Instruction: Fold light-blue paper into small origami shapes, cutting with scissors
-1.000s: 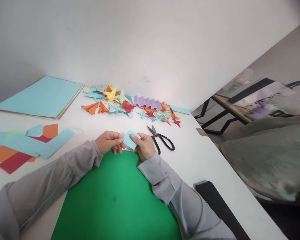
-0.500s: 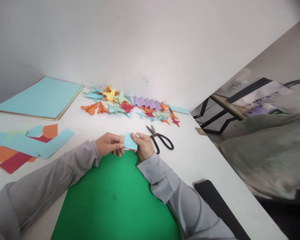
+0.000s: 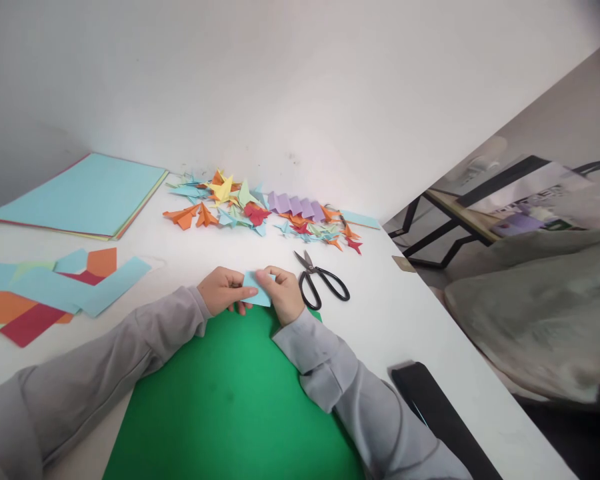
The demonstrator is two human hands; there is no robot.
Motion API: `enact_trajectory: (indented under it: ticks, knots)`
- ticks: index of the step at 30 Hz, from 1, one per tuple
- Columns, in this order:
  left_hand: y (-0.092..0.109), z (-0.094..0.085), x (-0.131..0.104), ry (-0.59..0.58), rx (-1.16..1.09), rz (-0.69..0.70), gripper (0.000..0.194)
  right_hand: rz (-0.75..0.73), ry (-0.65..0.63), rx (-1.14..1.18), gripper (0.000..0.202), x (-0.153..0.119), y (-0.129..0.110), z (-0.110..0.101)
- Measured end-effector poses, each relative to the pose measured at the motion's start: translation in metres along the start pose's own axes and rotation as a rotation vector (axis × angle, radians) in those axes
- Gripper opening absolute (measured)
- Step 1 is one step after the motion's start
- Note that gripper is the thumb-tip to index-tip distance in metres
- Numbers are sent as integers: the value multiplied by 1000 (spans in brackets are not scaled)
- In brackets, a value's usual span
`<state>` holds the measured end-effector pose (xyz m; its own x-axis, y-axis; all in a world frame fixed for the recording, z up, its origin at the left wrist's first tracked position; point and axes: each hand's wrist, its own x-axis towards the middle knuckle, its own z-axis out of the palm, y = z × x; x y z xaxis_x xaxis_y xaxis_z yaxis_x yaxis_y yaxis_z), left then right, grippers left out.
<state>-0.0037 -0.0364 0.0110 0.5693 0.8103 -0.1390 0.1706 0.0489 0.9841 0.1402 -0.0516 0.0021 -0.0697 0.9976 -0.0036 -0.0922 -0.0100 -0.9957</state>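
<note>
Between my two hands is a small light-blue piece of paper [image 3: 259, 295], held above the far edge of a green sheet [image 3: 230, 393]. My left hand [image 3: 223, 291] pinches its left edge between thumb and fingers. On the other side, my right hand [image 3: 284, 293] grips the paper with the thumb lying across its upper face. Its lower part hangs toward the green sheet. Just right of my right hand lie black-handled scissors [image 3: 313, 272], blades slightly apart and pointing away.
Behind the hands lies a row of folded paper shapes [image 3: 230, 200]. Cut paper strips [image 3: 45, 290] overlap on the left, before a stack of coloured sheets [image 3: 80, 197]. A black flat object [image 3: 440, 413] is at right. Beyond the table edge, a person's clothing [image 3: 540, 313] shows.
Both hands have drawn closer together, and the left thumb has slid further onto the blue paper. The paper has turned slightly. The scissors' near handle is now uncovered.
</note>
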Motion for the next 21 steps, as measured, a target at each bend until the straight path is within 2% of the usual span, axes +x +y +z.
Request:
enact_trajectory:
  ticks: [7, 10, 12, 15, 21]
  knots:
    - [3, 1, 0, -14, 0, -5, 22, 70, -8, 49, 33, 2, 2, 1]
    - [2, 1, -1, -18, 7, 9, 25, 52, 40, 112, 35, 6, 5, -2]
    - [1, 1, -1, -3, 16, 30, 28, 32, 77, 159, 39, 8, 6, -4]
    - [1, 1, -2, 47, -6, 51, 29, 49, 45, 178, 42, 8, 6, -4]
    - [2, 0, -1, 101, -62, 57, 30, 55, 47, 105, 31, 4, -1, -2]
